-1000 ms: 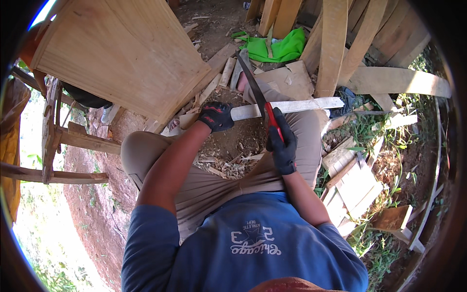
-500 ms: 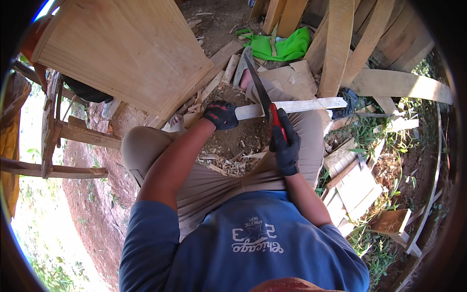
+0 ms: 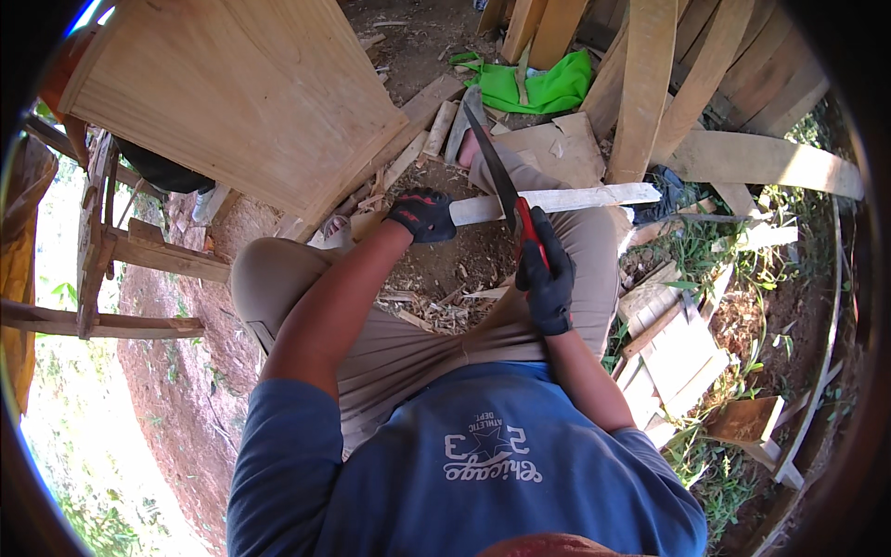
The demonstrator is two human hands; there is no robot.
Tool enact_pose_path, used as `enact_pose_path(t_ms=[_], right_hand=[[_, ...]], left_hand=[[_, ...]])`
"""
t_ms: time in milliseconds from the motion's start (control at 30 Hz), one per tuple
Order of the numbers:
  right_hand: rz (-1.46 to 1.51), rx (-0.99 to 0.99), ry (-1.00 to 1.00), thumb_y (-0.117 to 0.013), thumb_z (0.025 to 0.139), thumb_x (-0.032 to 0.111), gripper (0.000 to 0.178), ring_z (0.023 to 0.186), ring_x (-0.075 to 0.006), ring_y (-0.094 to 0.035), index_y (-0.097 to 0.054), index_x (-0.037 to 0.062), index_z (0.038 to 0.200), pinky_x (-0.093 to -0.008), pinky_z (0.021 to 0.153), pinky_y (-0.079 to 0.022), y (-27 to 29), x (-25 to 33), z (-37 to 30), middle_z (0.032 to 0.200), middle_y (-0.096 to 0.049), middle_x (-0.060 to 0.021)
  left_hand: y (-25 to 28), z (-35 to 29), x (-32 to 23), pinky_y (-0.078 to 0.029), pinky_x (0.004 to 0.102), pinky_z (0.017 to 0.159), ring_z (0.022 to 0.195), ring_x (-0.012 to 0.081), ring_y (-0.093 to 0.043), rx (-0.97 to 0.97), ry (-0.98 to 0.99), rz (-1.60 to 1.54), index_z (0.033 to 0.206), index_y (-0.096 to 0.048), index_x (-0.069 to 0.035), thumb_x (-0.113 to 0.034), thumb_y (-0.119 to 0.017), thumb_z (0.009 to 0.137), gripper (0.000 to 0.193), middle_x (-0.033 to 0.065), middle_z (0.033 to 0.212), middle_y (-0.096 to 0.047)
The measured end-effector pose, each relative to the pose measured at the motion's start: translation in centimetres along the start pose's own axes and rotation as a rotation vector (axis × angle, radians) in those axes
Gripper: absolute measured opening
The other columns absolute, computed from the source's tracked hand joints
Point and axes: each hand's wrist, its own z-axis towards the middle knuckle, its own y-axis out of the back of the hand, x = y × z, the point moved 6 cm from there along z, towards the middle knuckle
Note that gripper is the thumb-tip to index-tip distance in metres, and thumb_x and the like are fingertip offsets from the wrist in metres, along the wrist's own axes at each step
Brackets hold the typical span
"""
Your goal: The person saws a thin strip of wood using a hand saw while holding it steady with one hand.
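My left hand point(image 3: 422, 215), in a black glove with red marks, is closed round the left end of a pale wooden strip point(image 3: 594, 198). The strip lies crosswise in front of me, its right part over my right thigh. In my gloved right hand point(image 3: 548, 283) is a handsaw point(image 3: 499, 172), gripped by its red handle. Its dark blade points away from me, up and slightly left, and crosses the strip just right of my left hand. Whether the teeth touch the wood I cannot tell.
A large wooden panel point(image 3: 241, 102) stands at the upper left, with a person partly hidden behind it. Planks point(image 3: 645, 93) lean at the upper right near a green cloth point(image 3: 548, 84). Wood shavings point(image 3: 445, 316) litter the ground between my legs; offcuts point(image 3: 673, 362) lie at the right.
Almost nothing differs. My right hand and the saw have shifted very slightly, while my left hand keeps its hold on the strip.
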Motion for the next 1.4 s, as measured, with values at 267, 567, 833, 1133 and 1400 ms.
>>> enact_pose_path(t_ms=[267, 567, 833, 1133, 1400], right_hand=[[-0.078, -0.015, 0.05, -0.061, 0.106, 0.016, 0.052, 0.065, -0.0076, -0.054, -0.055, 0.0073, 0.157, -0.0279, 0.06, -0.045, -0.1, -0.8, 1.0, 0.083, -0.062, -0.0001], [0.014, -0.007, 0.029, -0.058, 0.107, 0.015, 0.051, 0.066, -0.0059, -0.053, -0.055, 0.0073, 0.158, -0.0258, 0.061, -0.044, 1.0, -2.4, 1.1, 0.089, -0.065, 0.0006], [0.04, 0.013, -0.04, -0.059, 0.109, 0.021, 0.052, 0.066, -0.0054, -0.052, -0.054, 0.0069, 0.158, -0.0257, 0.061, -0.044, 1.1, -2.0, 0.8, 0.089, -0.066, 0.0004], [-0.027, 0.029, -0.029, -0.059, 0.109, 0.022, 0.048, 0.064, -0.0052, -0.052, -0.059, 0.0062, 0.154, -0.0266, 0.059, -0.044, 1.0, -1.0, 1.1, 0.081, -0.063, 0.0019], [-0.02, -0.004, -0.095, -0.06, 0.11, 0.02, 0.045, 0.062, -0.0047, -0.05, -0.061, 0.0064, 0.152, -0.0259, 0.057, -0.042, 1.4, -0.1, 0.9, 0.08, -0.062, 0.0022]], left_hand=[[0.3, -0.1, -0.3, -0.059, 0.0499, 0.094, 0.104, 0.0378, -0.075, -0.017, -0.03, 0.01, 0.112, -0.076, -0.011, -0.037, -0.072, 0.079, 0.042, 0.0195, 0.11, -0.078], [-0.6, -0.1, -0.5, -0.058, 0.0505, 0.095, 0.108, 0.0384, -0.074, 0.043, -0.049, -0.005, 0.12, -0.074, -0.013, -0.041, -0.073, 0.08, 0.049, 0.0196, 0.117, -0.076], [-0.8, 0.3, -0.7, -0.058, 0.0495, 0.098, 0.112, 0.039, -0.073, 0.086, -0.034, -0.006, 0.121, -0.074, -0.013, -0.039, -0.072, 0.081, 0.048, 0.0199, 0.119, -0.076], [-0.7, -0.2, -1.2, -0.058, 0.0498, 0.097, 0.112, 0.0389, -0.073, 0.09, -0.038, -0.007, 0.124, -0.071, -0.011, -0.043, -0.07, 0.082, 0.053, 0.0207, 0.12, -0.075], [-0.9, -0.3, -1.7, -0.058, 0.0496, 0.097, 0.112, 0.038, -0.073, 0.154, -0.012, -0.025, 0.123, -0.073, -0.012, -0.04, -0.072, 0.081, 0.051, 0.0197, 0.12, -0.075]])
